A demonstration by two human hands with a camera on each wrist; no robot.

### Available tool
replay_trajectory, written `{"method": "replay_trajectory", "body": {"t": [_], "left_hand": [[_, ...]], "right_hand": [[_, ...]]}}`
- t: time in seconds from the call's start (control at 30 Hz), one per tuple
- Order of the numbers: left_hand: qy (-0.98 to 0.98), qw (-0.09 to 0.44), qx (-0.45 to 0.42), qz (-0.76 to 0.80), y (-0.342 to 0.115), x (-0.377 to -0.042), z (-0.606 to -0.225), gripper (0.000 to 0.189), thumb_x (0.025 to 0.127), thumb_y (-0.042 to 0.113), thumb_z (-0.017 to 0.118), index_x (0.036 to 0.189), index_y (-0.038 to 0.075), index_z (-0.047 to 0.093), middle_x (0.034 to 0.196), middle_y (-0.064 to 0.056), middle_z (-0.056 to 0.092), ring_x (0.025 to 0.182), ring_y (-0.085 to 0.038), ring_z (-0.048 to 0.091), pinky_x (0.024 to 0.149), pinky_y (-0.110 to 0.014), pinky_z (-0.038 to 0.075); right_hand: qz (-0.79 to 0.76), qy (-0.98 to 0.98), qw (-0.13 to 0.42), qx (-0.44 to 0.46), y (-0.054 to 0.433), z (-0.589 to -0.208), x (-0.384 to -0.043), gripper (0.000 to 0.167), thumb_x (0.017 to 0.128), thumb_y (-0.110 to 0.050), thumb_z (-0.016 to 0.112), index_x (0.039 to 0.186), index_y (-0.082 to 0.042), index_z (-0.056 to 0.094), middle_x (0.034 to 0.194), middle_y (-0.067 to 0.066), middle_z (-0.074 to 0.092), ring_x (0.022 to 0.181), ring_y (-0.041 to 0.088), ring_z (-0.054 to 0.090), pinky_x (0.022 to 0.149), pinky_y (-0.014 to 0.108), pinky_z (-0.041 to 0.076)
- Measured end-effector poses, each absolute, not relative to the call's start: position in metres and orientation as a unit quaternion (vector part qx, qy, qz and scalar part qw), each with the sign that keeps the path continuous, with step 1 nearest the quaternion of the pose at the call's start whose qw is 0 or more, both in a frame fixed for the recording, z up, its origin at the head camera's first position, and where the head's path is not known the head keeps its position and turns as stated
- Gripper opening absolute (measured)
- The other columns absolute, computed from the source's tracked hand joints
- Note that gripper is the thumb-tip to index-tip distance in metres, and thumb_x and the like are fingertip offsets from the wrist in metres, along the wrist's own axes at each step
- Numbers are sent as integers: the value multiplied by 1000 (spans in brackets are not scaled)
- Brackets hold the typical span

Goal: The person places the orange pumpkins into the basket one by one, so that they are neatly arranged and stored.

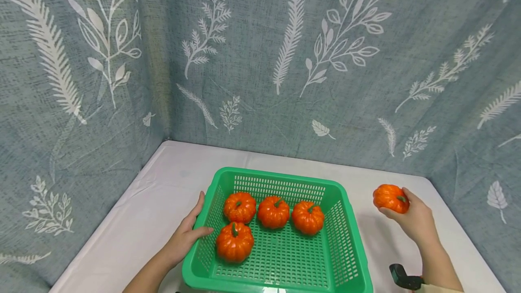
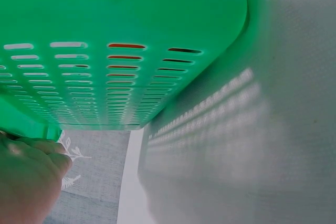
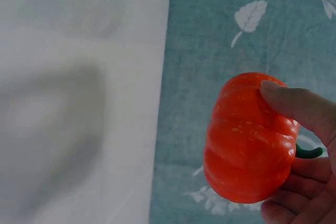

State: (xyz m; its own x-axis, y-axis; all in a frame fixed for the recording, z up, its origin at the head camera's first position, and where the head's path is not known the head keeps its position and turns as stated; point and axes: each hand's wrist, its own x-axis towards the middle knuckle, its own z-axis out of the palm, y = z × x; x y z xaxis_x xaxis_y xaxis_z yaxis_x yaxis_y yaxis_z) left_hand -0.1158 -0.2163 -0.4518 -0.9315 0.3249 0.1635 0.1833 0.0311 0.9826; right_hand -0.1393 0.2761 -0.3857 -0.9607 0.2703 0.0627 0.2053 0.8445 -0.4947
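From the head camera, here's the right hand [image 1: 419, 216], thumb and fingers pinching an orange pumpkin [image 1: 386, 197] raised over the white table [image 1: 195, 157], to the right of the green basket [image 1: 281, 175]. And the left hand [image 1: 185, 236] grips that basket's left side, thumb over the rim, fingers along the outside! Four other pumpkins [image 1: 273, 212] sit inside: three across the back, one in front at the left. The basket's right wall stands between them and the held one, whose green stem [image 1: 401, 198] points right, towards the palm.

Over to the left wrist: slotted green wall everywhere, orange showing through the slots, the left hand low in the corner, its fingertips hard to make out.

Right wrist now: thumb on top, fingers underneath, patterned curtain [image 3: 210, 35] behind. The stem points right; the pumpkin's long axis runs up and down the picture, across the stem's line.
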Motion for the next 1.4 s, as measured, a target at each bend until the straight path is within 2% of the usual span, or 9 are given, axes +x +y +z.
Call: {"method": "replay_trajectory", "body": {"t": [0.2, 0.5, 0.67, 0.97, 1.23, 1.4], "left_hand": [[713, 54, 181, 675, -216, -115, -450, 85, 87, -3, 46, 148, 4, -12, 154, -22, -14, 137, -45, 10, 89, -39, 52], [717, 52, 176, 672, -216, -115, -450, 85, 87, -1, 48, 148, 5, -10, 154, -21, -14, 139, -44, 4, 92, -39, 50], [717, 52, 178, 672, -216, -115, -450, 84, 87, -2, 47, 148, 5, -11, 154, -21, -13, 138, -44, 6, 91, -39, 51], [716, 52, 171, 675, -216, -115, -449, 84, 87, -2, 47, 148, 4, -10, 154, -22, -13, 138, -45, 8, 89, -40, 52], [718, 52, 169, 673, -216, -115, -449, 84, 86, -2, 47, 148, 4, -10, 154, -21, -14, 139, -45, 4, 91, -40, 51], [719, 53, 167, 673, -216, -114, -449, 84, 86, -2, 47, 148, 3, -10, 154, -21, -14, 138, -45, 6, 90, -40, 51]], "right_hand": [[238, -964, 105, -62, 257, -371, -138, 89, 80, -31, 72, 141, 13, 24, 136, 38, 35, 117, 52, 39, 95, 65, 39], [231, -962, 146, 20, 225, -345, -135, 84, 78, -25, 74, 139, 13, 30, 133, 36, 42, 115, 50, 44, 91, 64, 43], [225, -957, 172, 64, 209, -337, -133, 81, 76, -20, 76, 136, 13, 34, 131, 35, 45, 114, 49, 46, 90, 62, 44], [219, -955, 173, 105, 189, -333, -130, 79, 74, -16, 77, 136, 10, 36, 132, 31, 47, 116, 46, 48, 93, 60, 44], [215, -949, 174, 148, 173, -332, -127, 76, 72, -13, 79, 135, 4, 39, 127, 24, 53, 112, 41, 53, 90, 56, 49], [211, -947, 174, 167, 161, -331, -123, 78, 72, -12, 79, 136, 6, 39, 132, 25, 50, 117, 41, 51, 92, 54, 49]]}}
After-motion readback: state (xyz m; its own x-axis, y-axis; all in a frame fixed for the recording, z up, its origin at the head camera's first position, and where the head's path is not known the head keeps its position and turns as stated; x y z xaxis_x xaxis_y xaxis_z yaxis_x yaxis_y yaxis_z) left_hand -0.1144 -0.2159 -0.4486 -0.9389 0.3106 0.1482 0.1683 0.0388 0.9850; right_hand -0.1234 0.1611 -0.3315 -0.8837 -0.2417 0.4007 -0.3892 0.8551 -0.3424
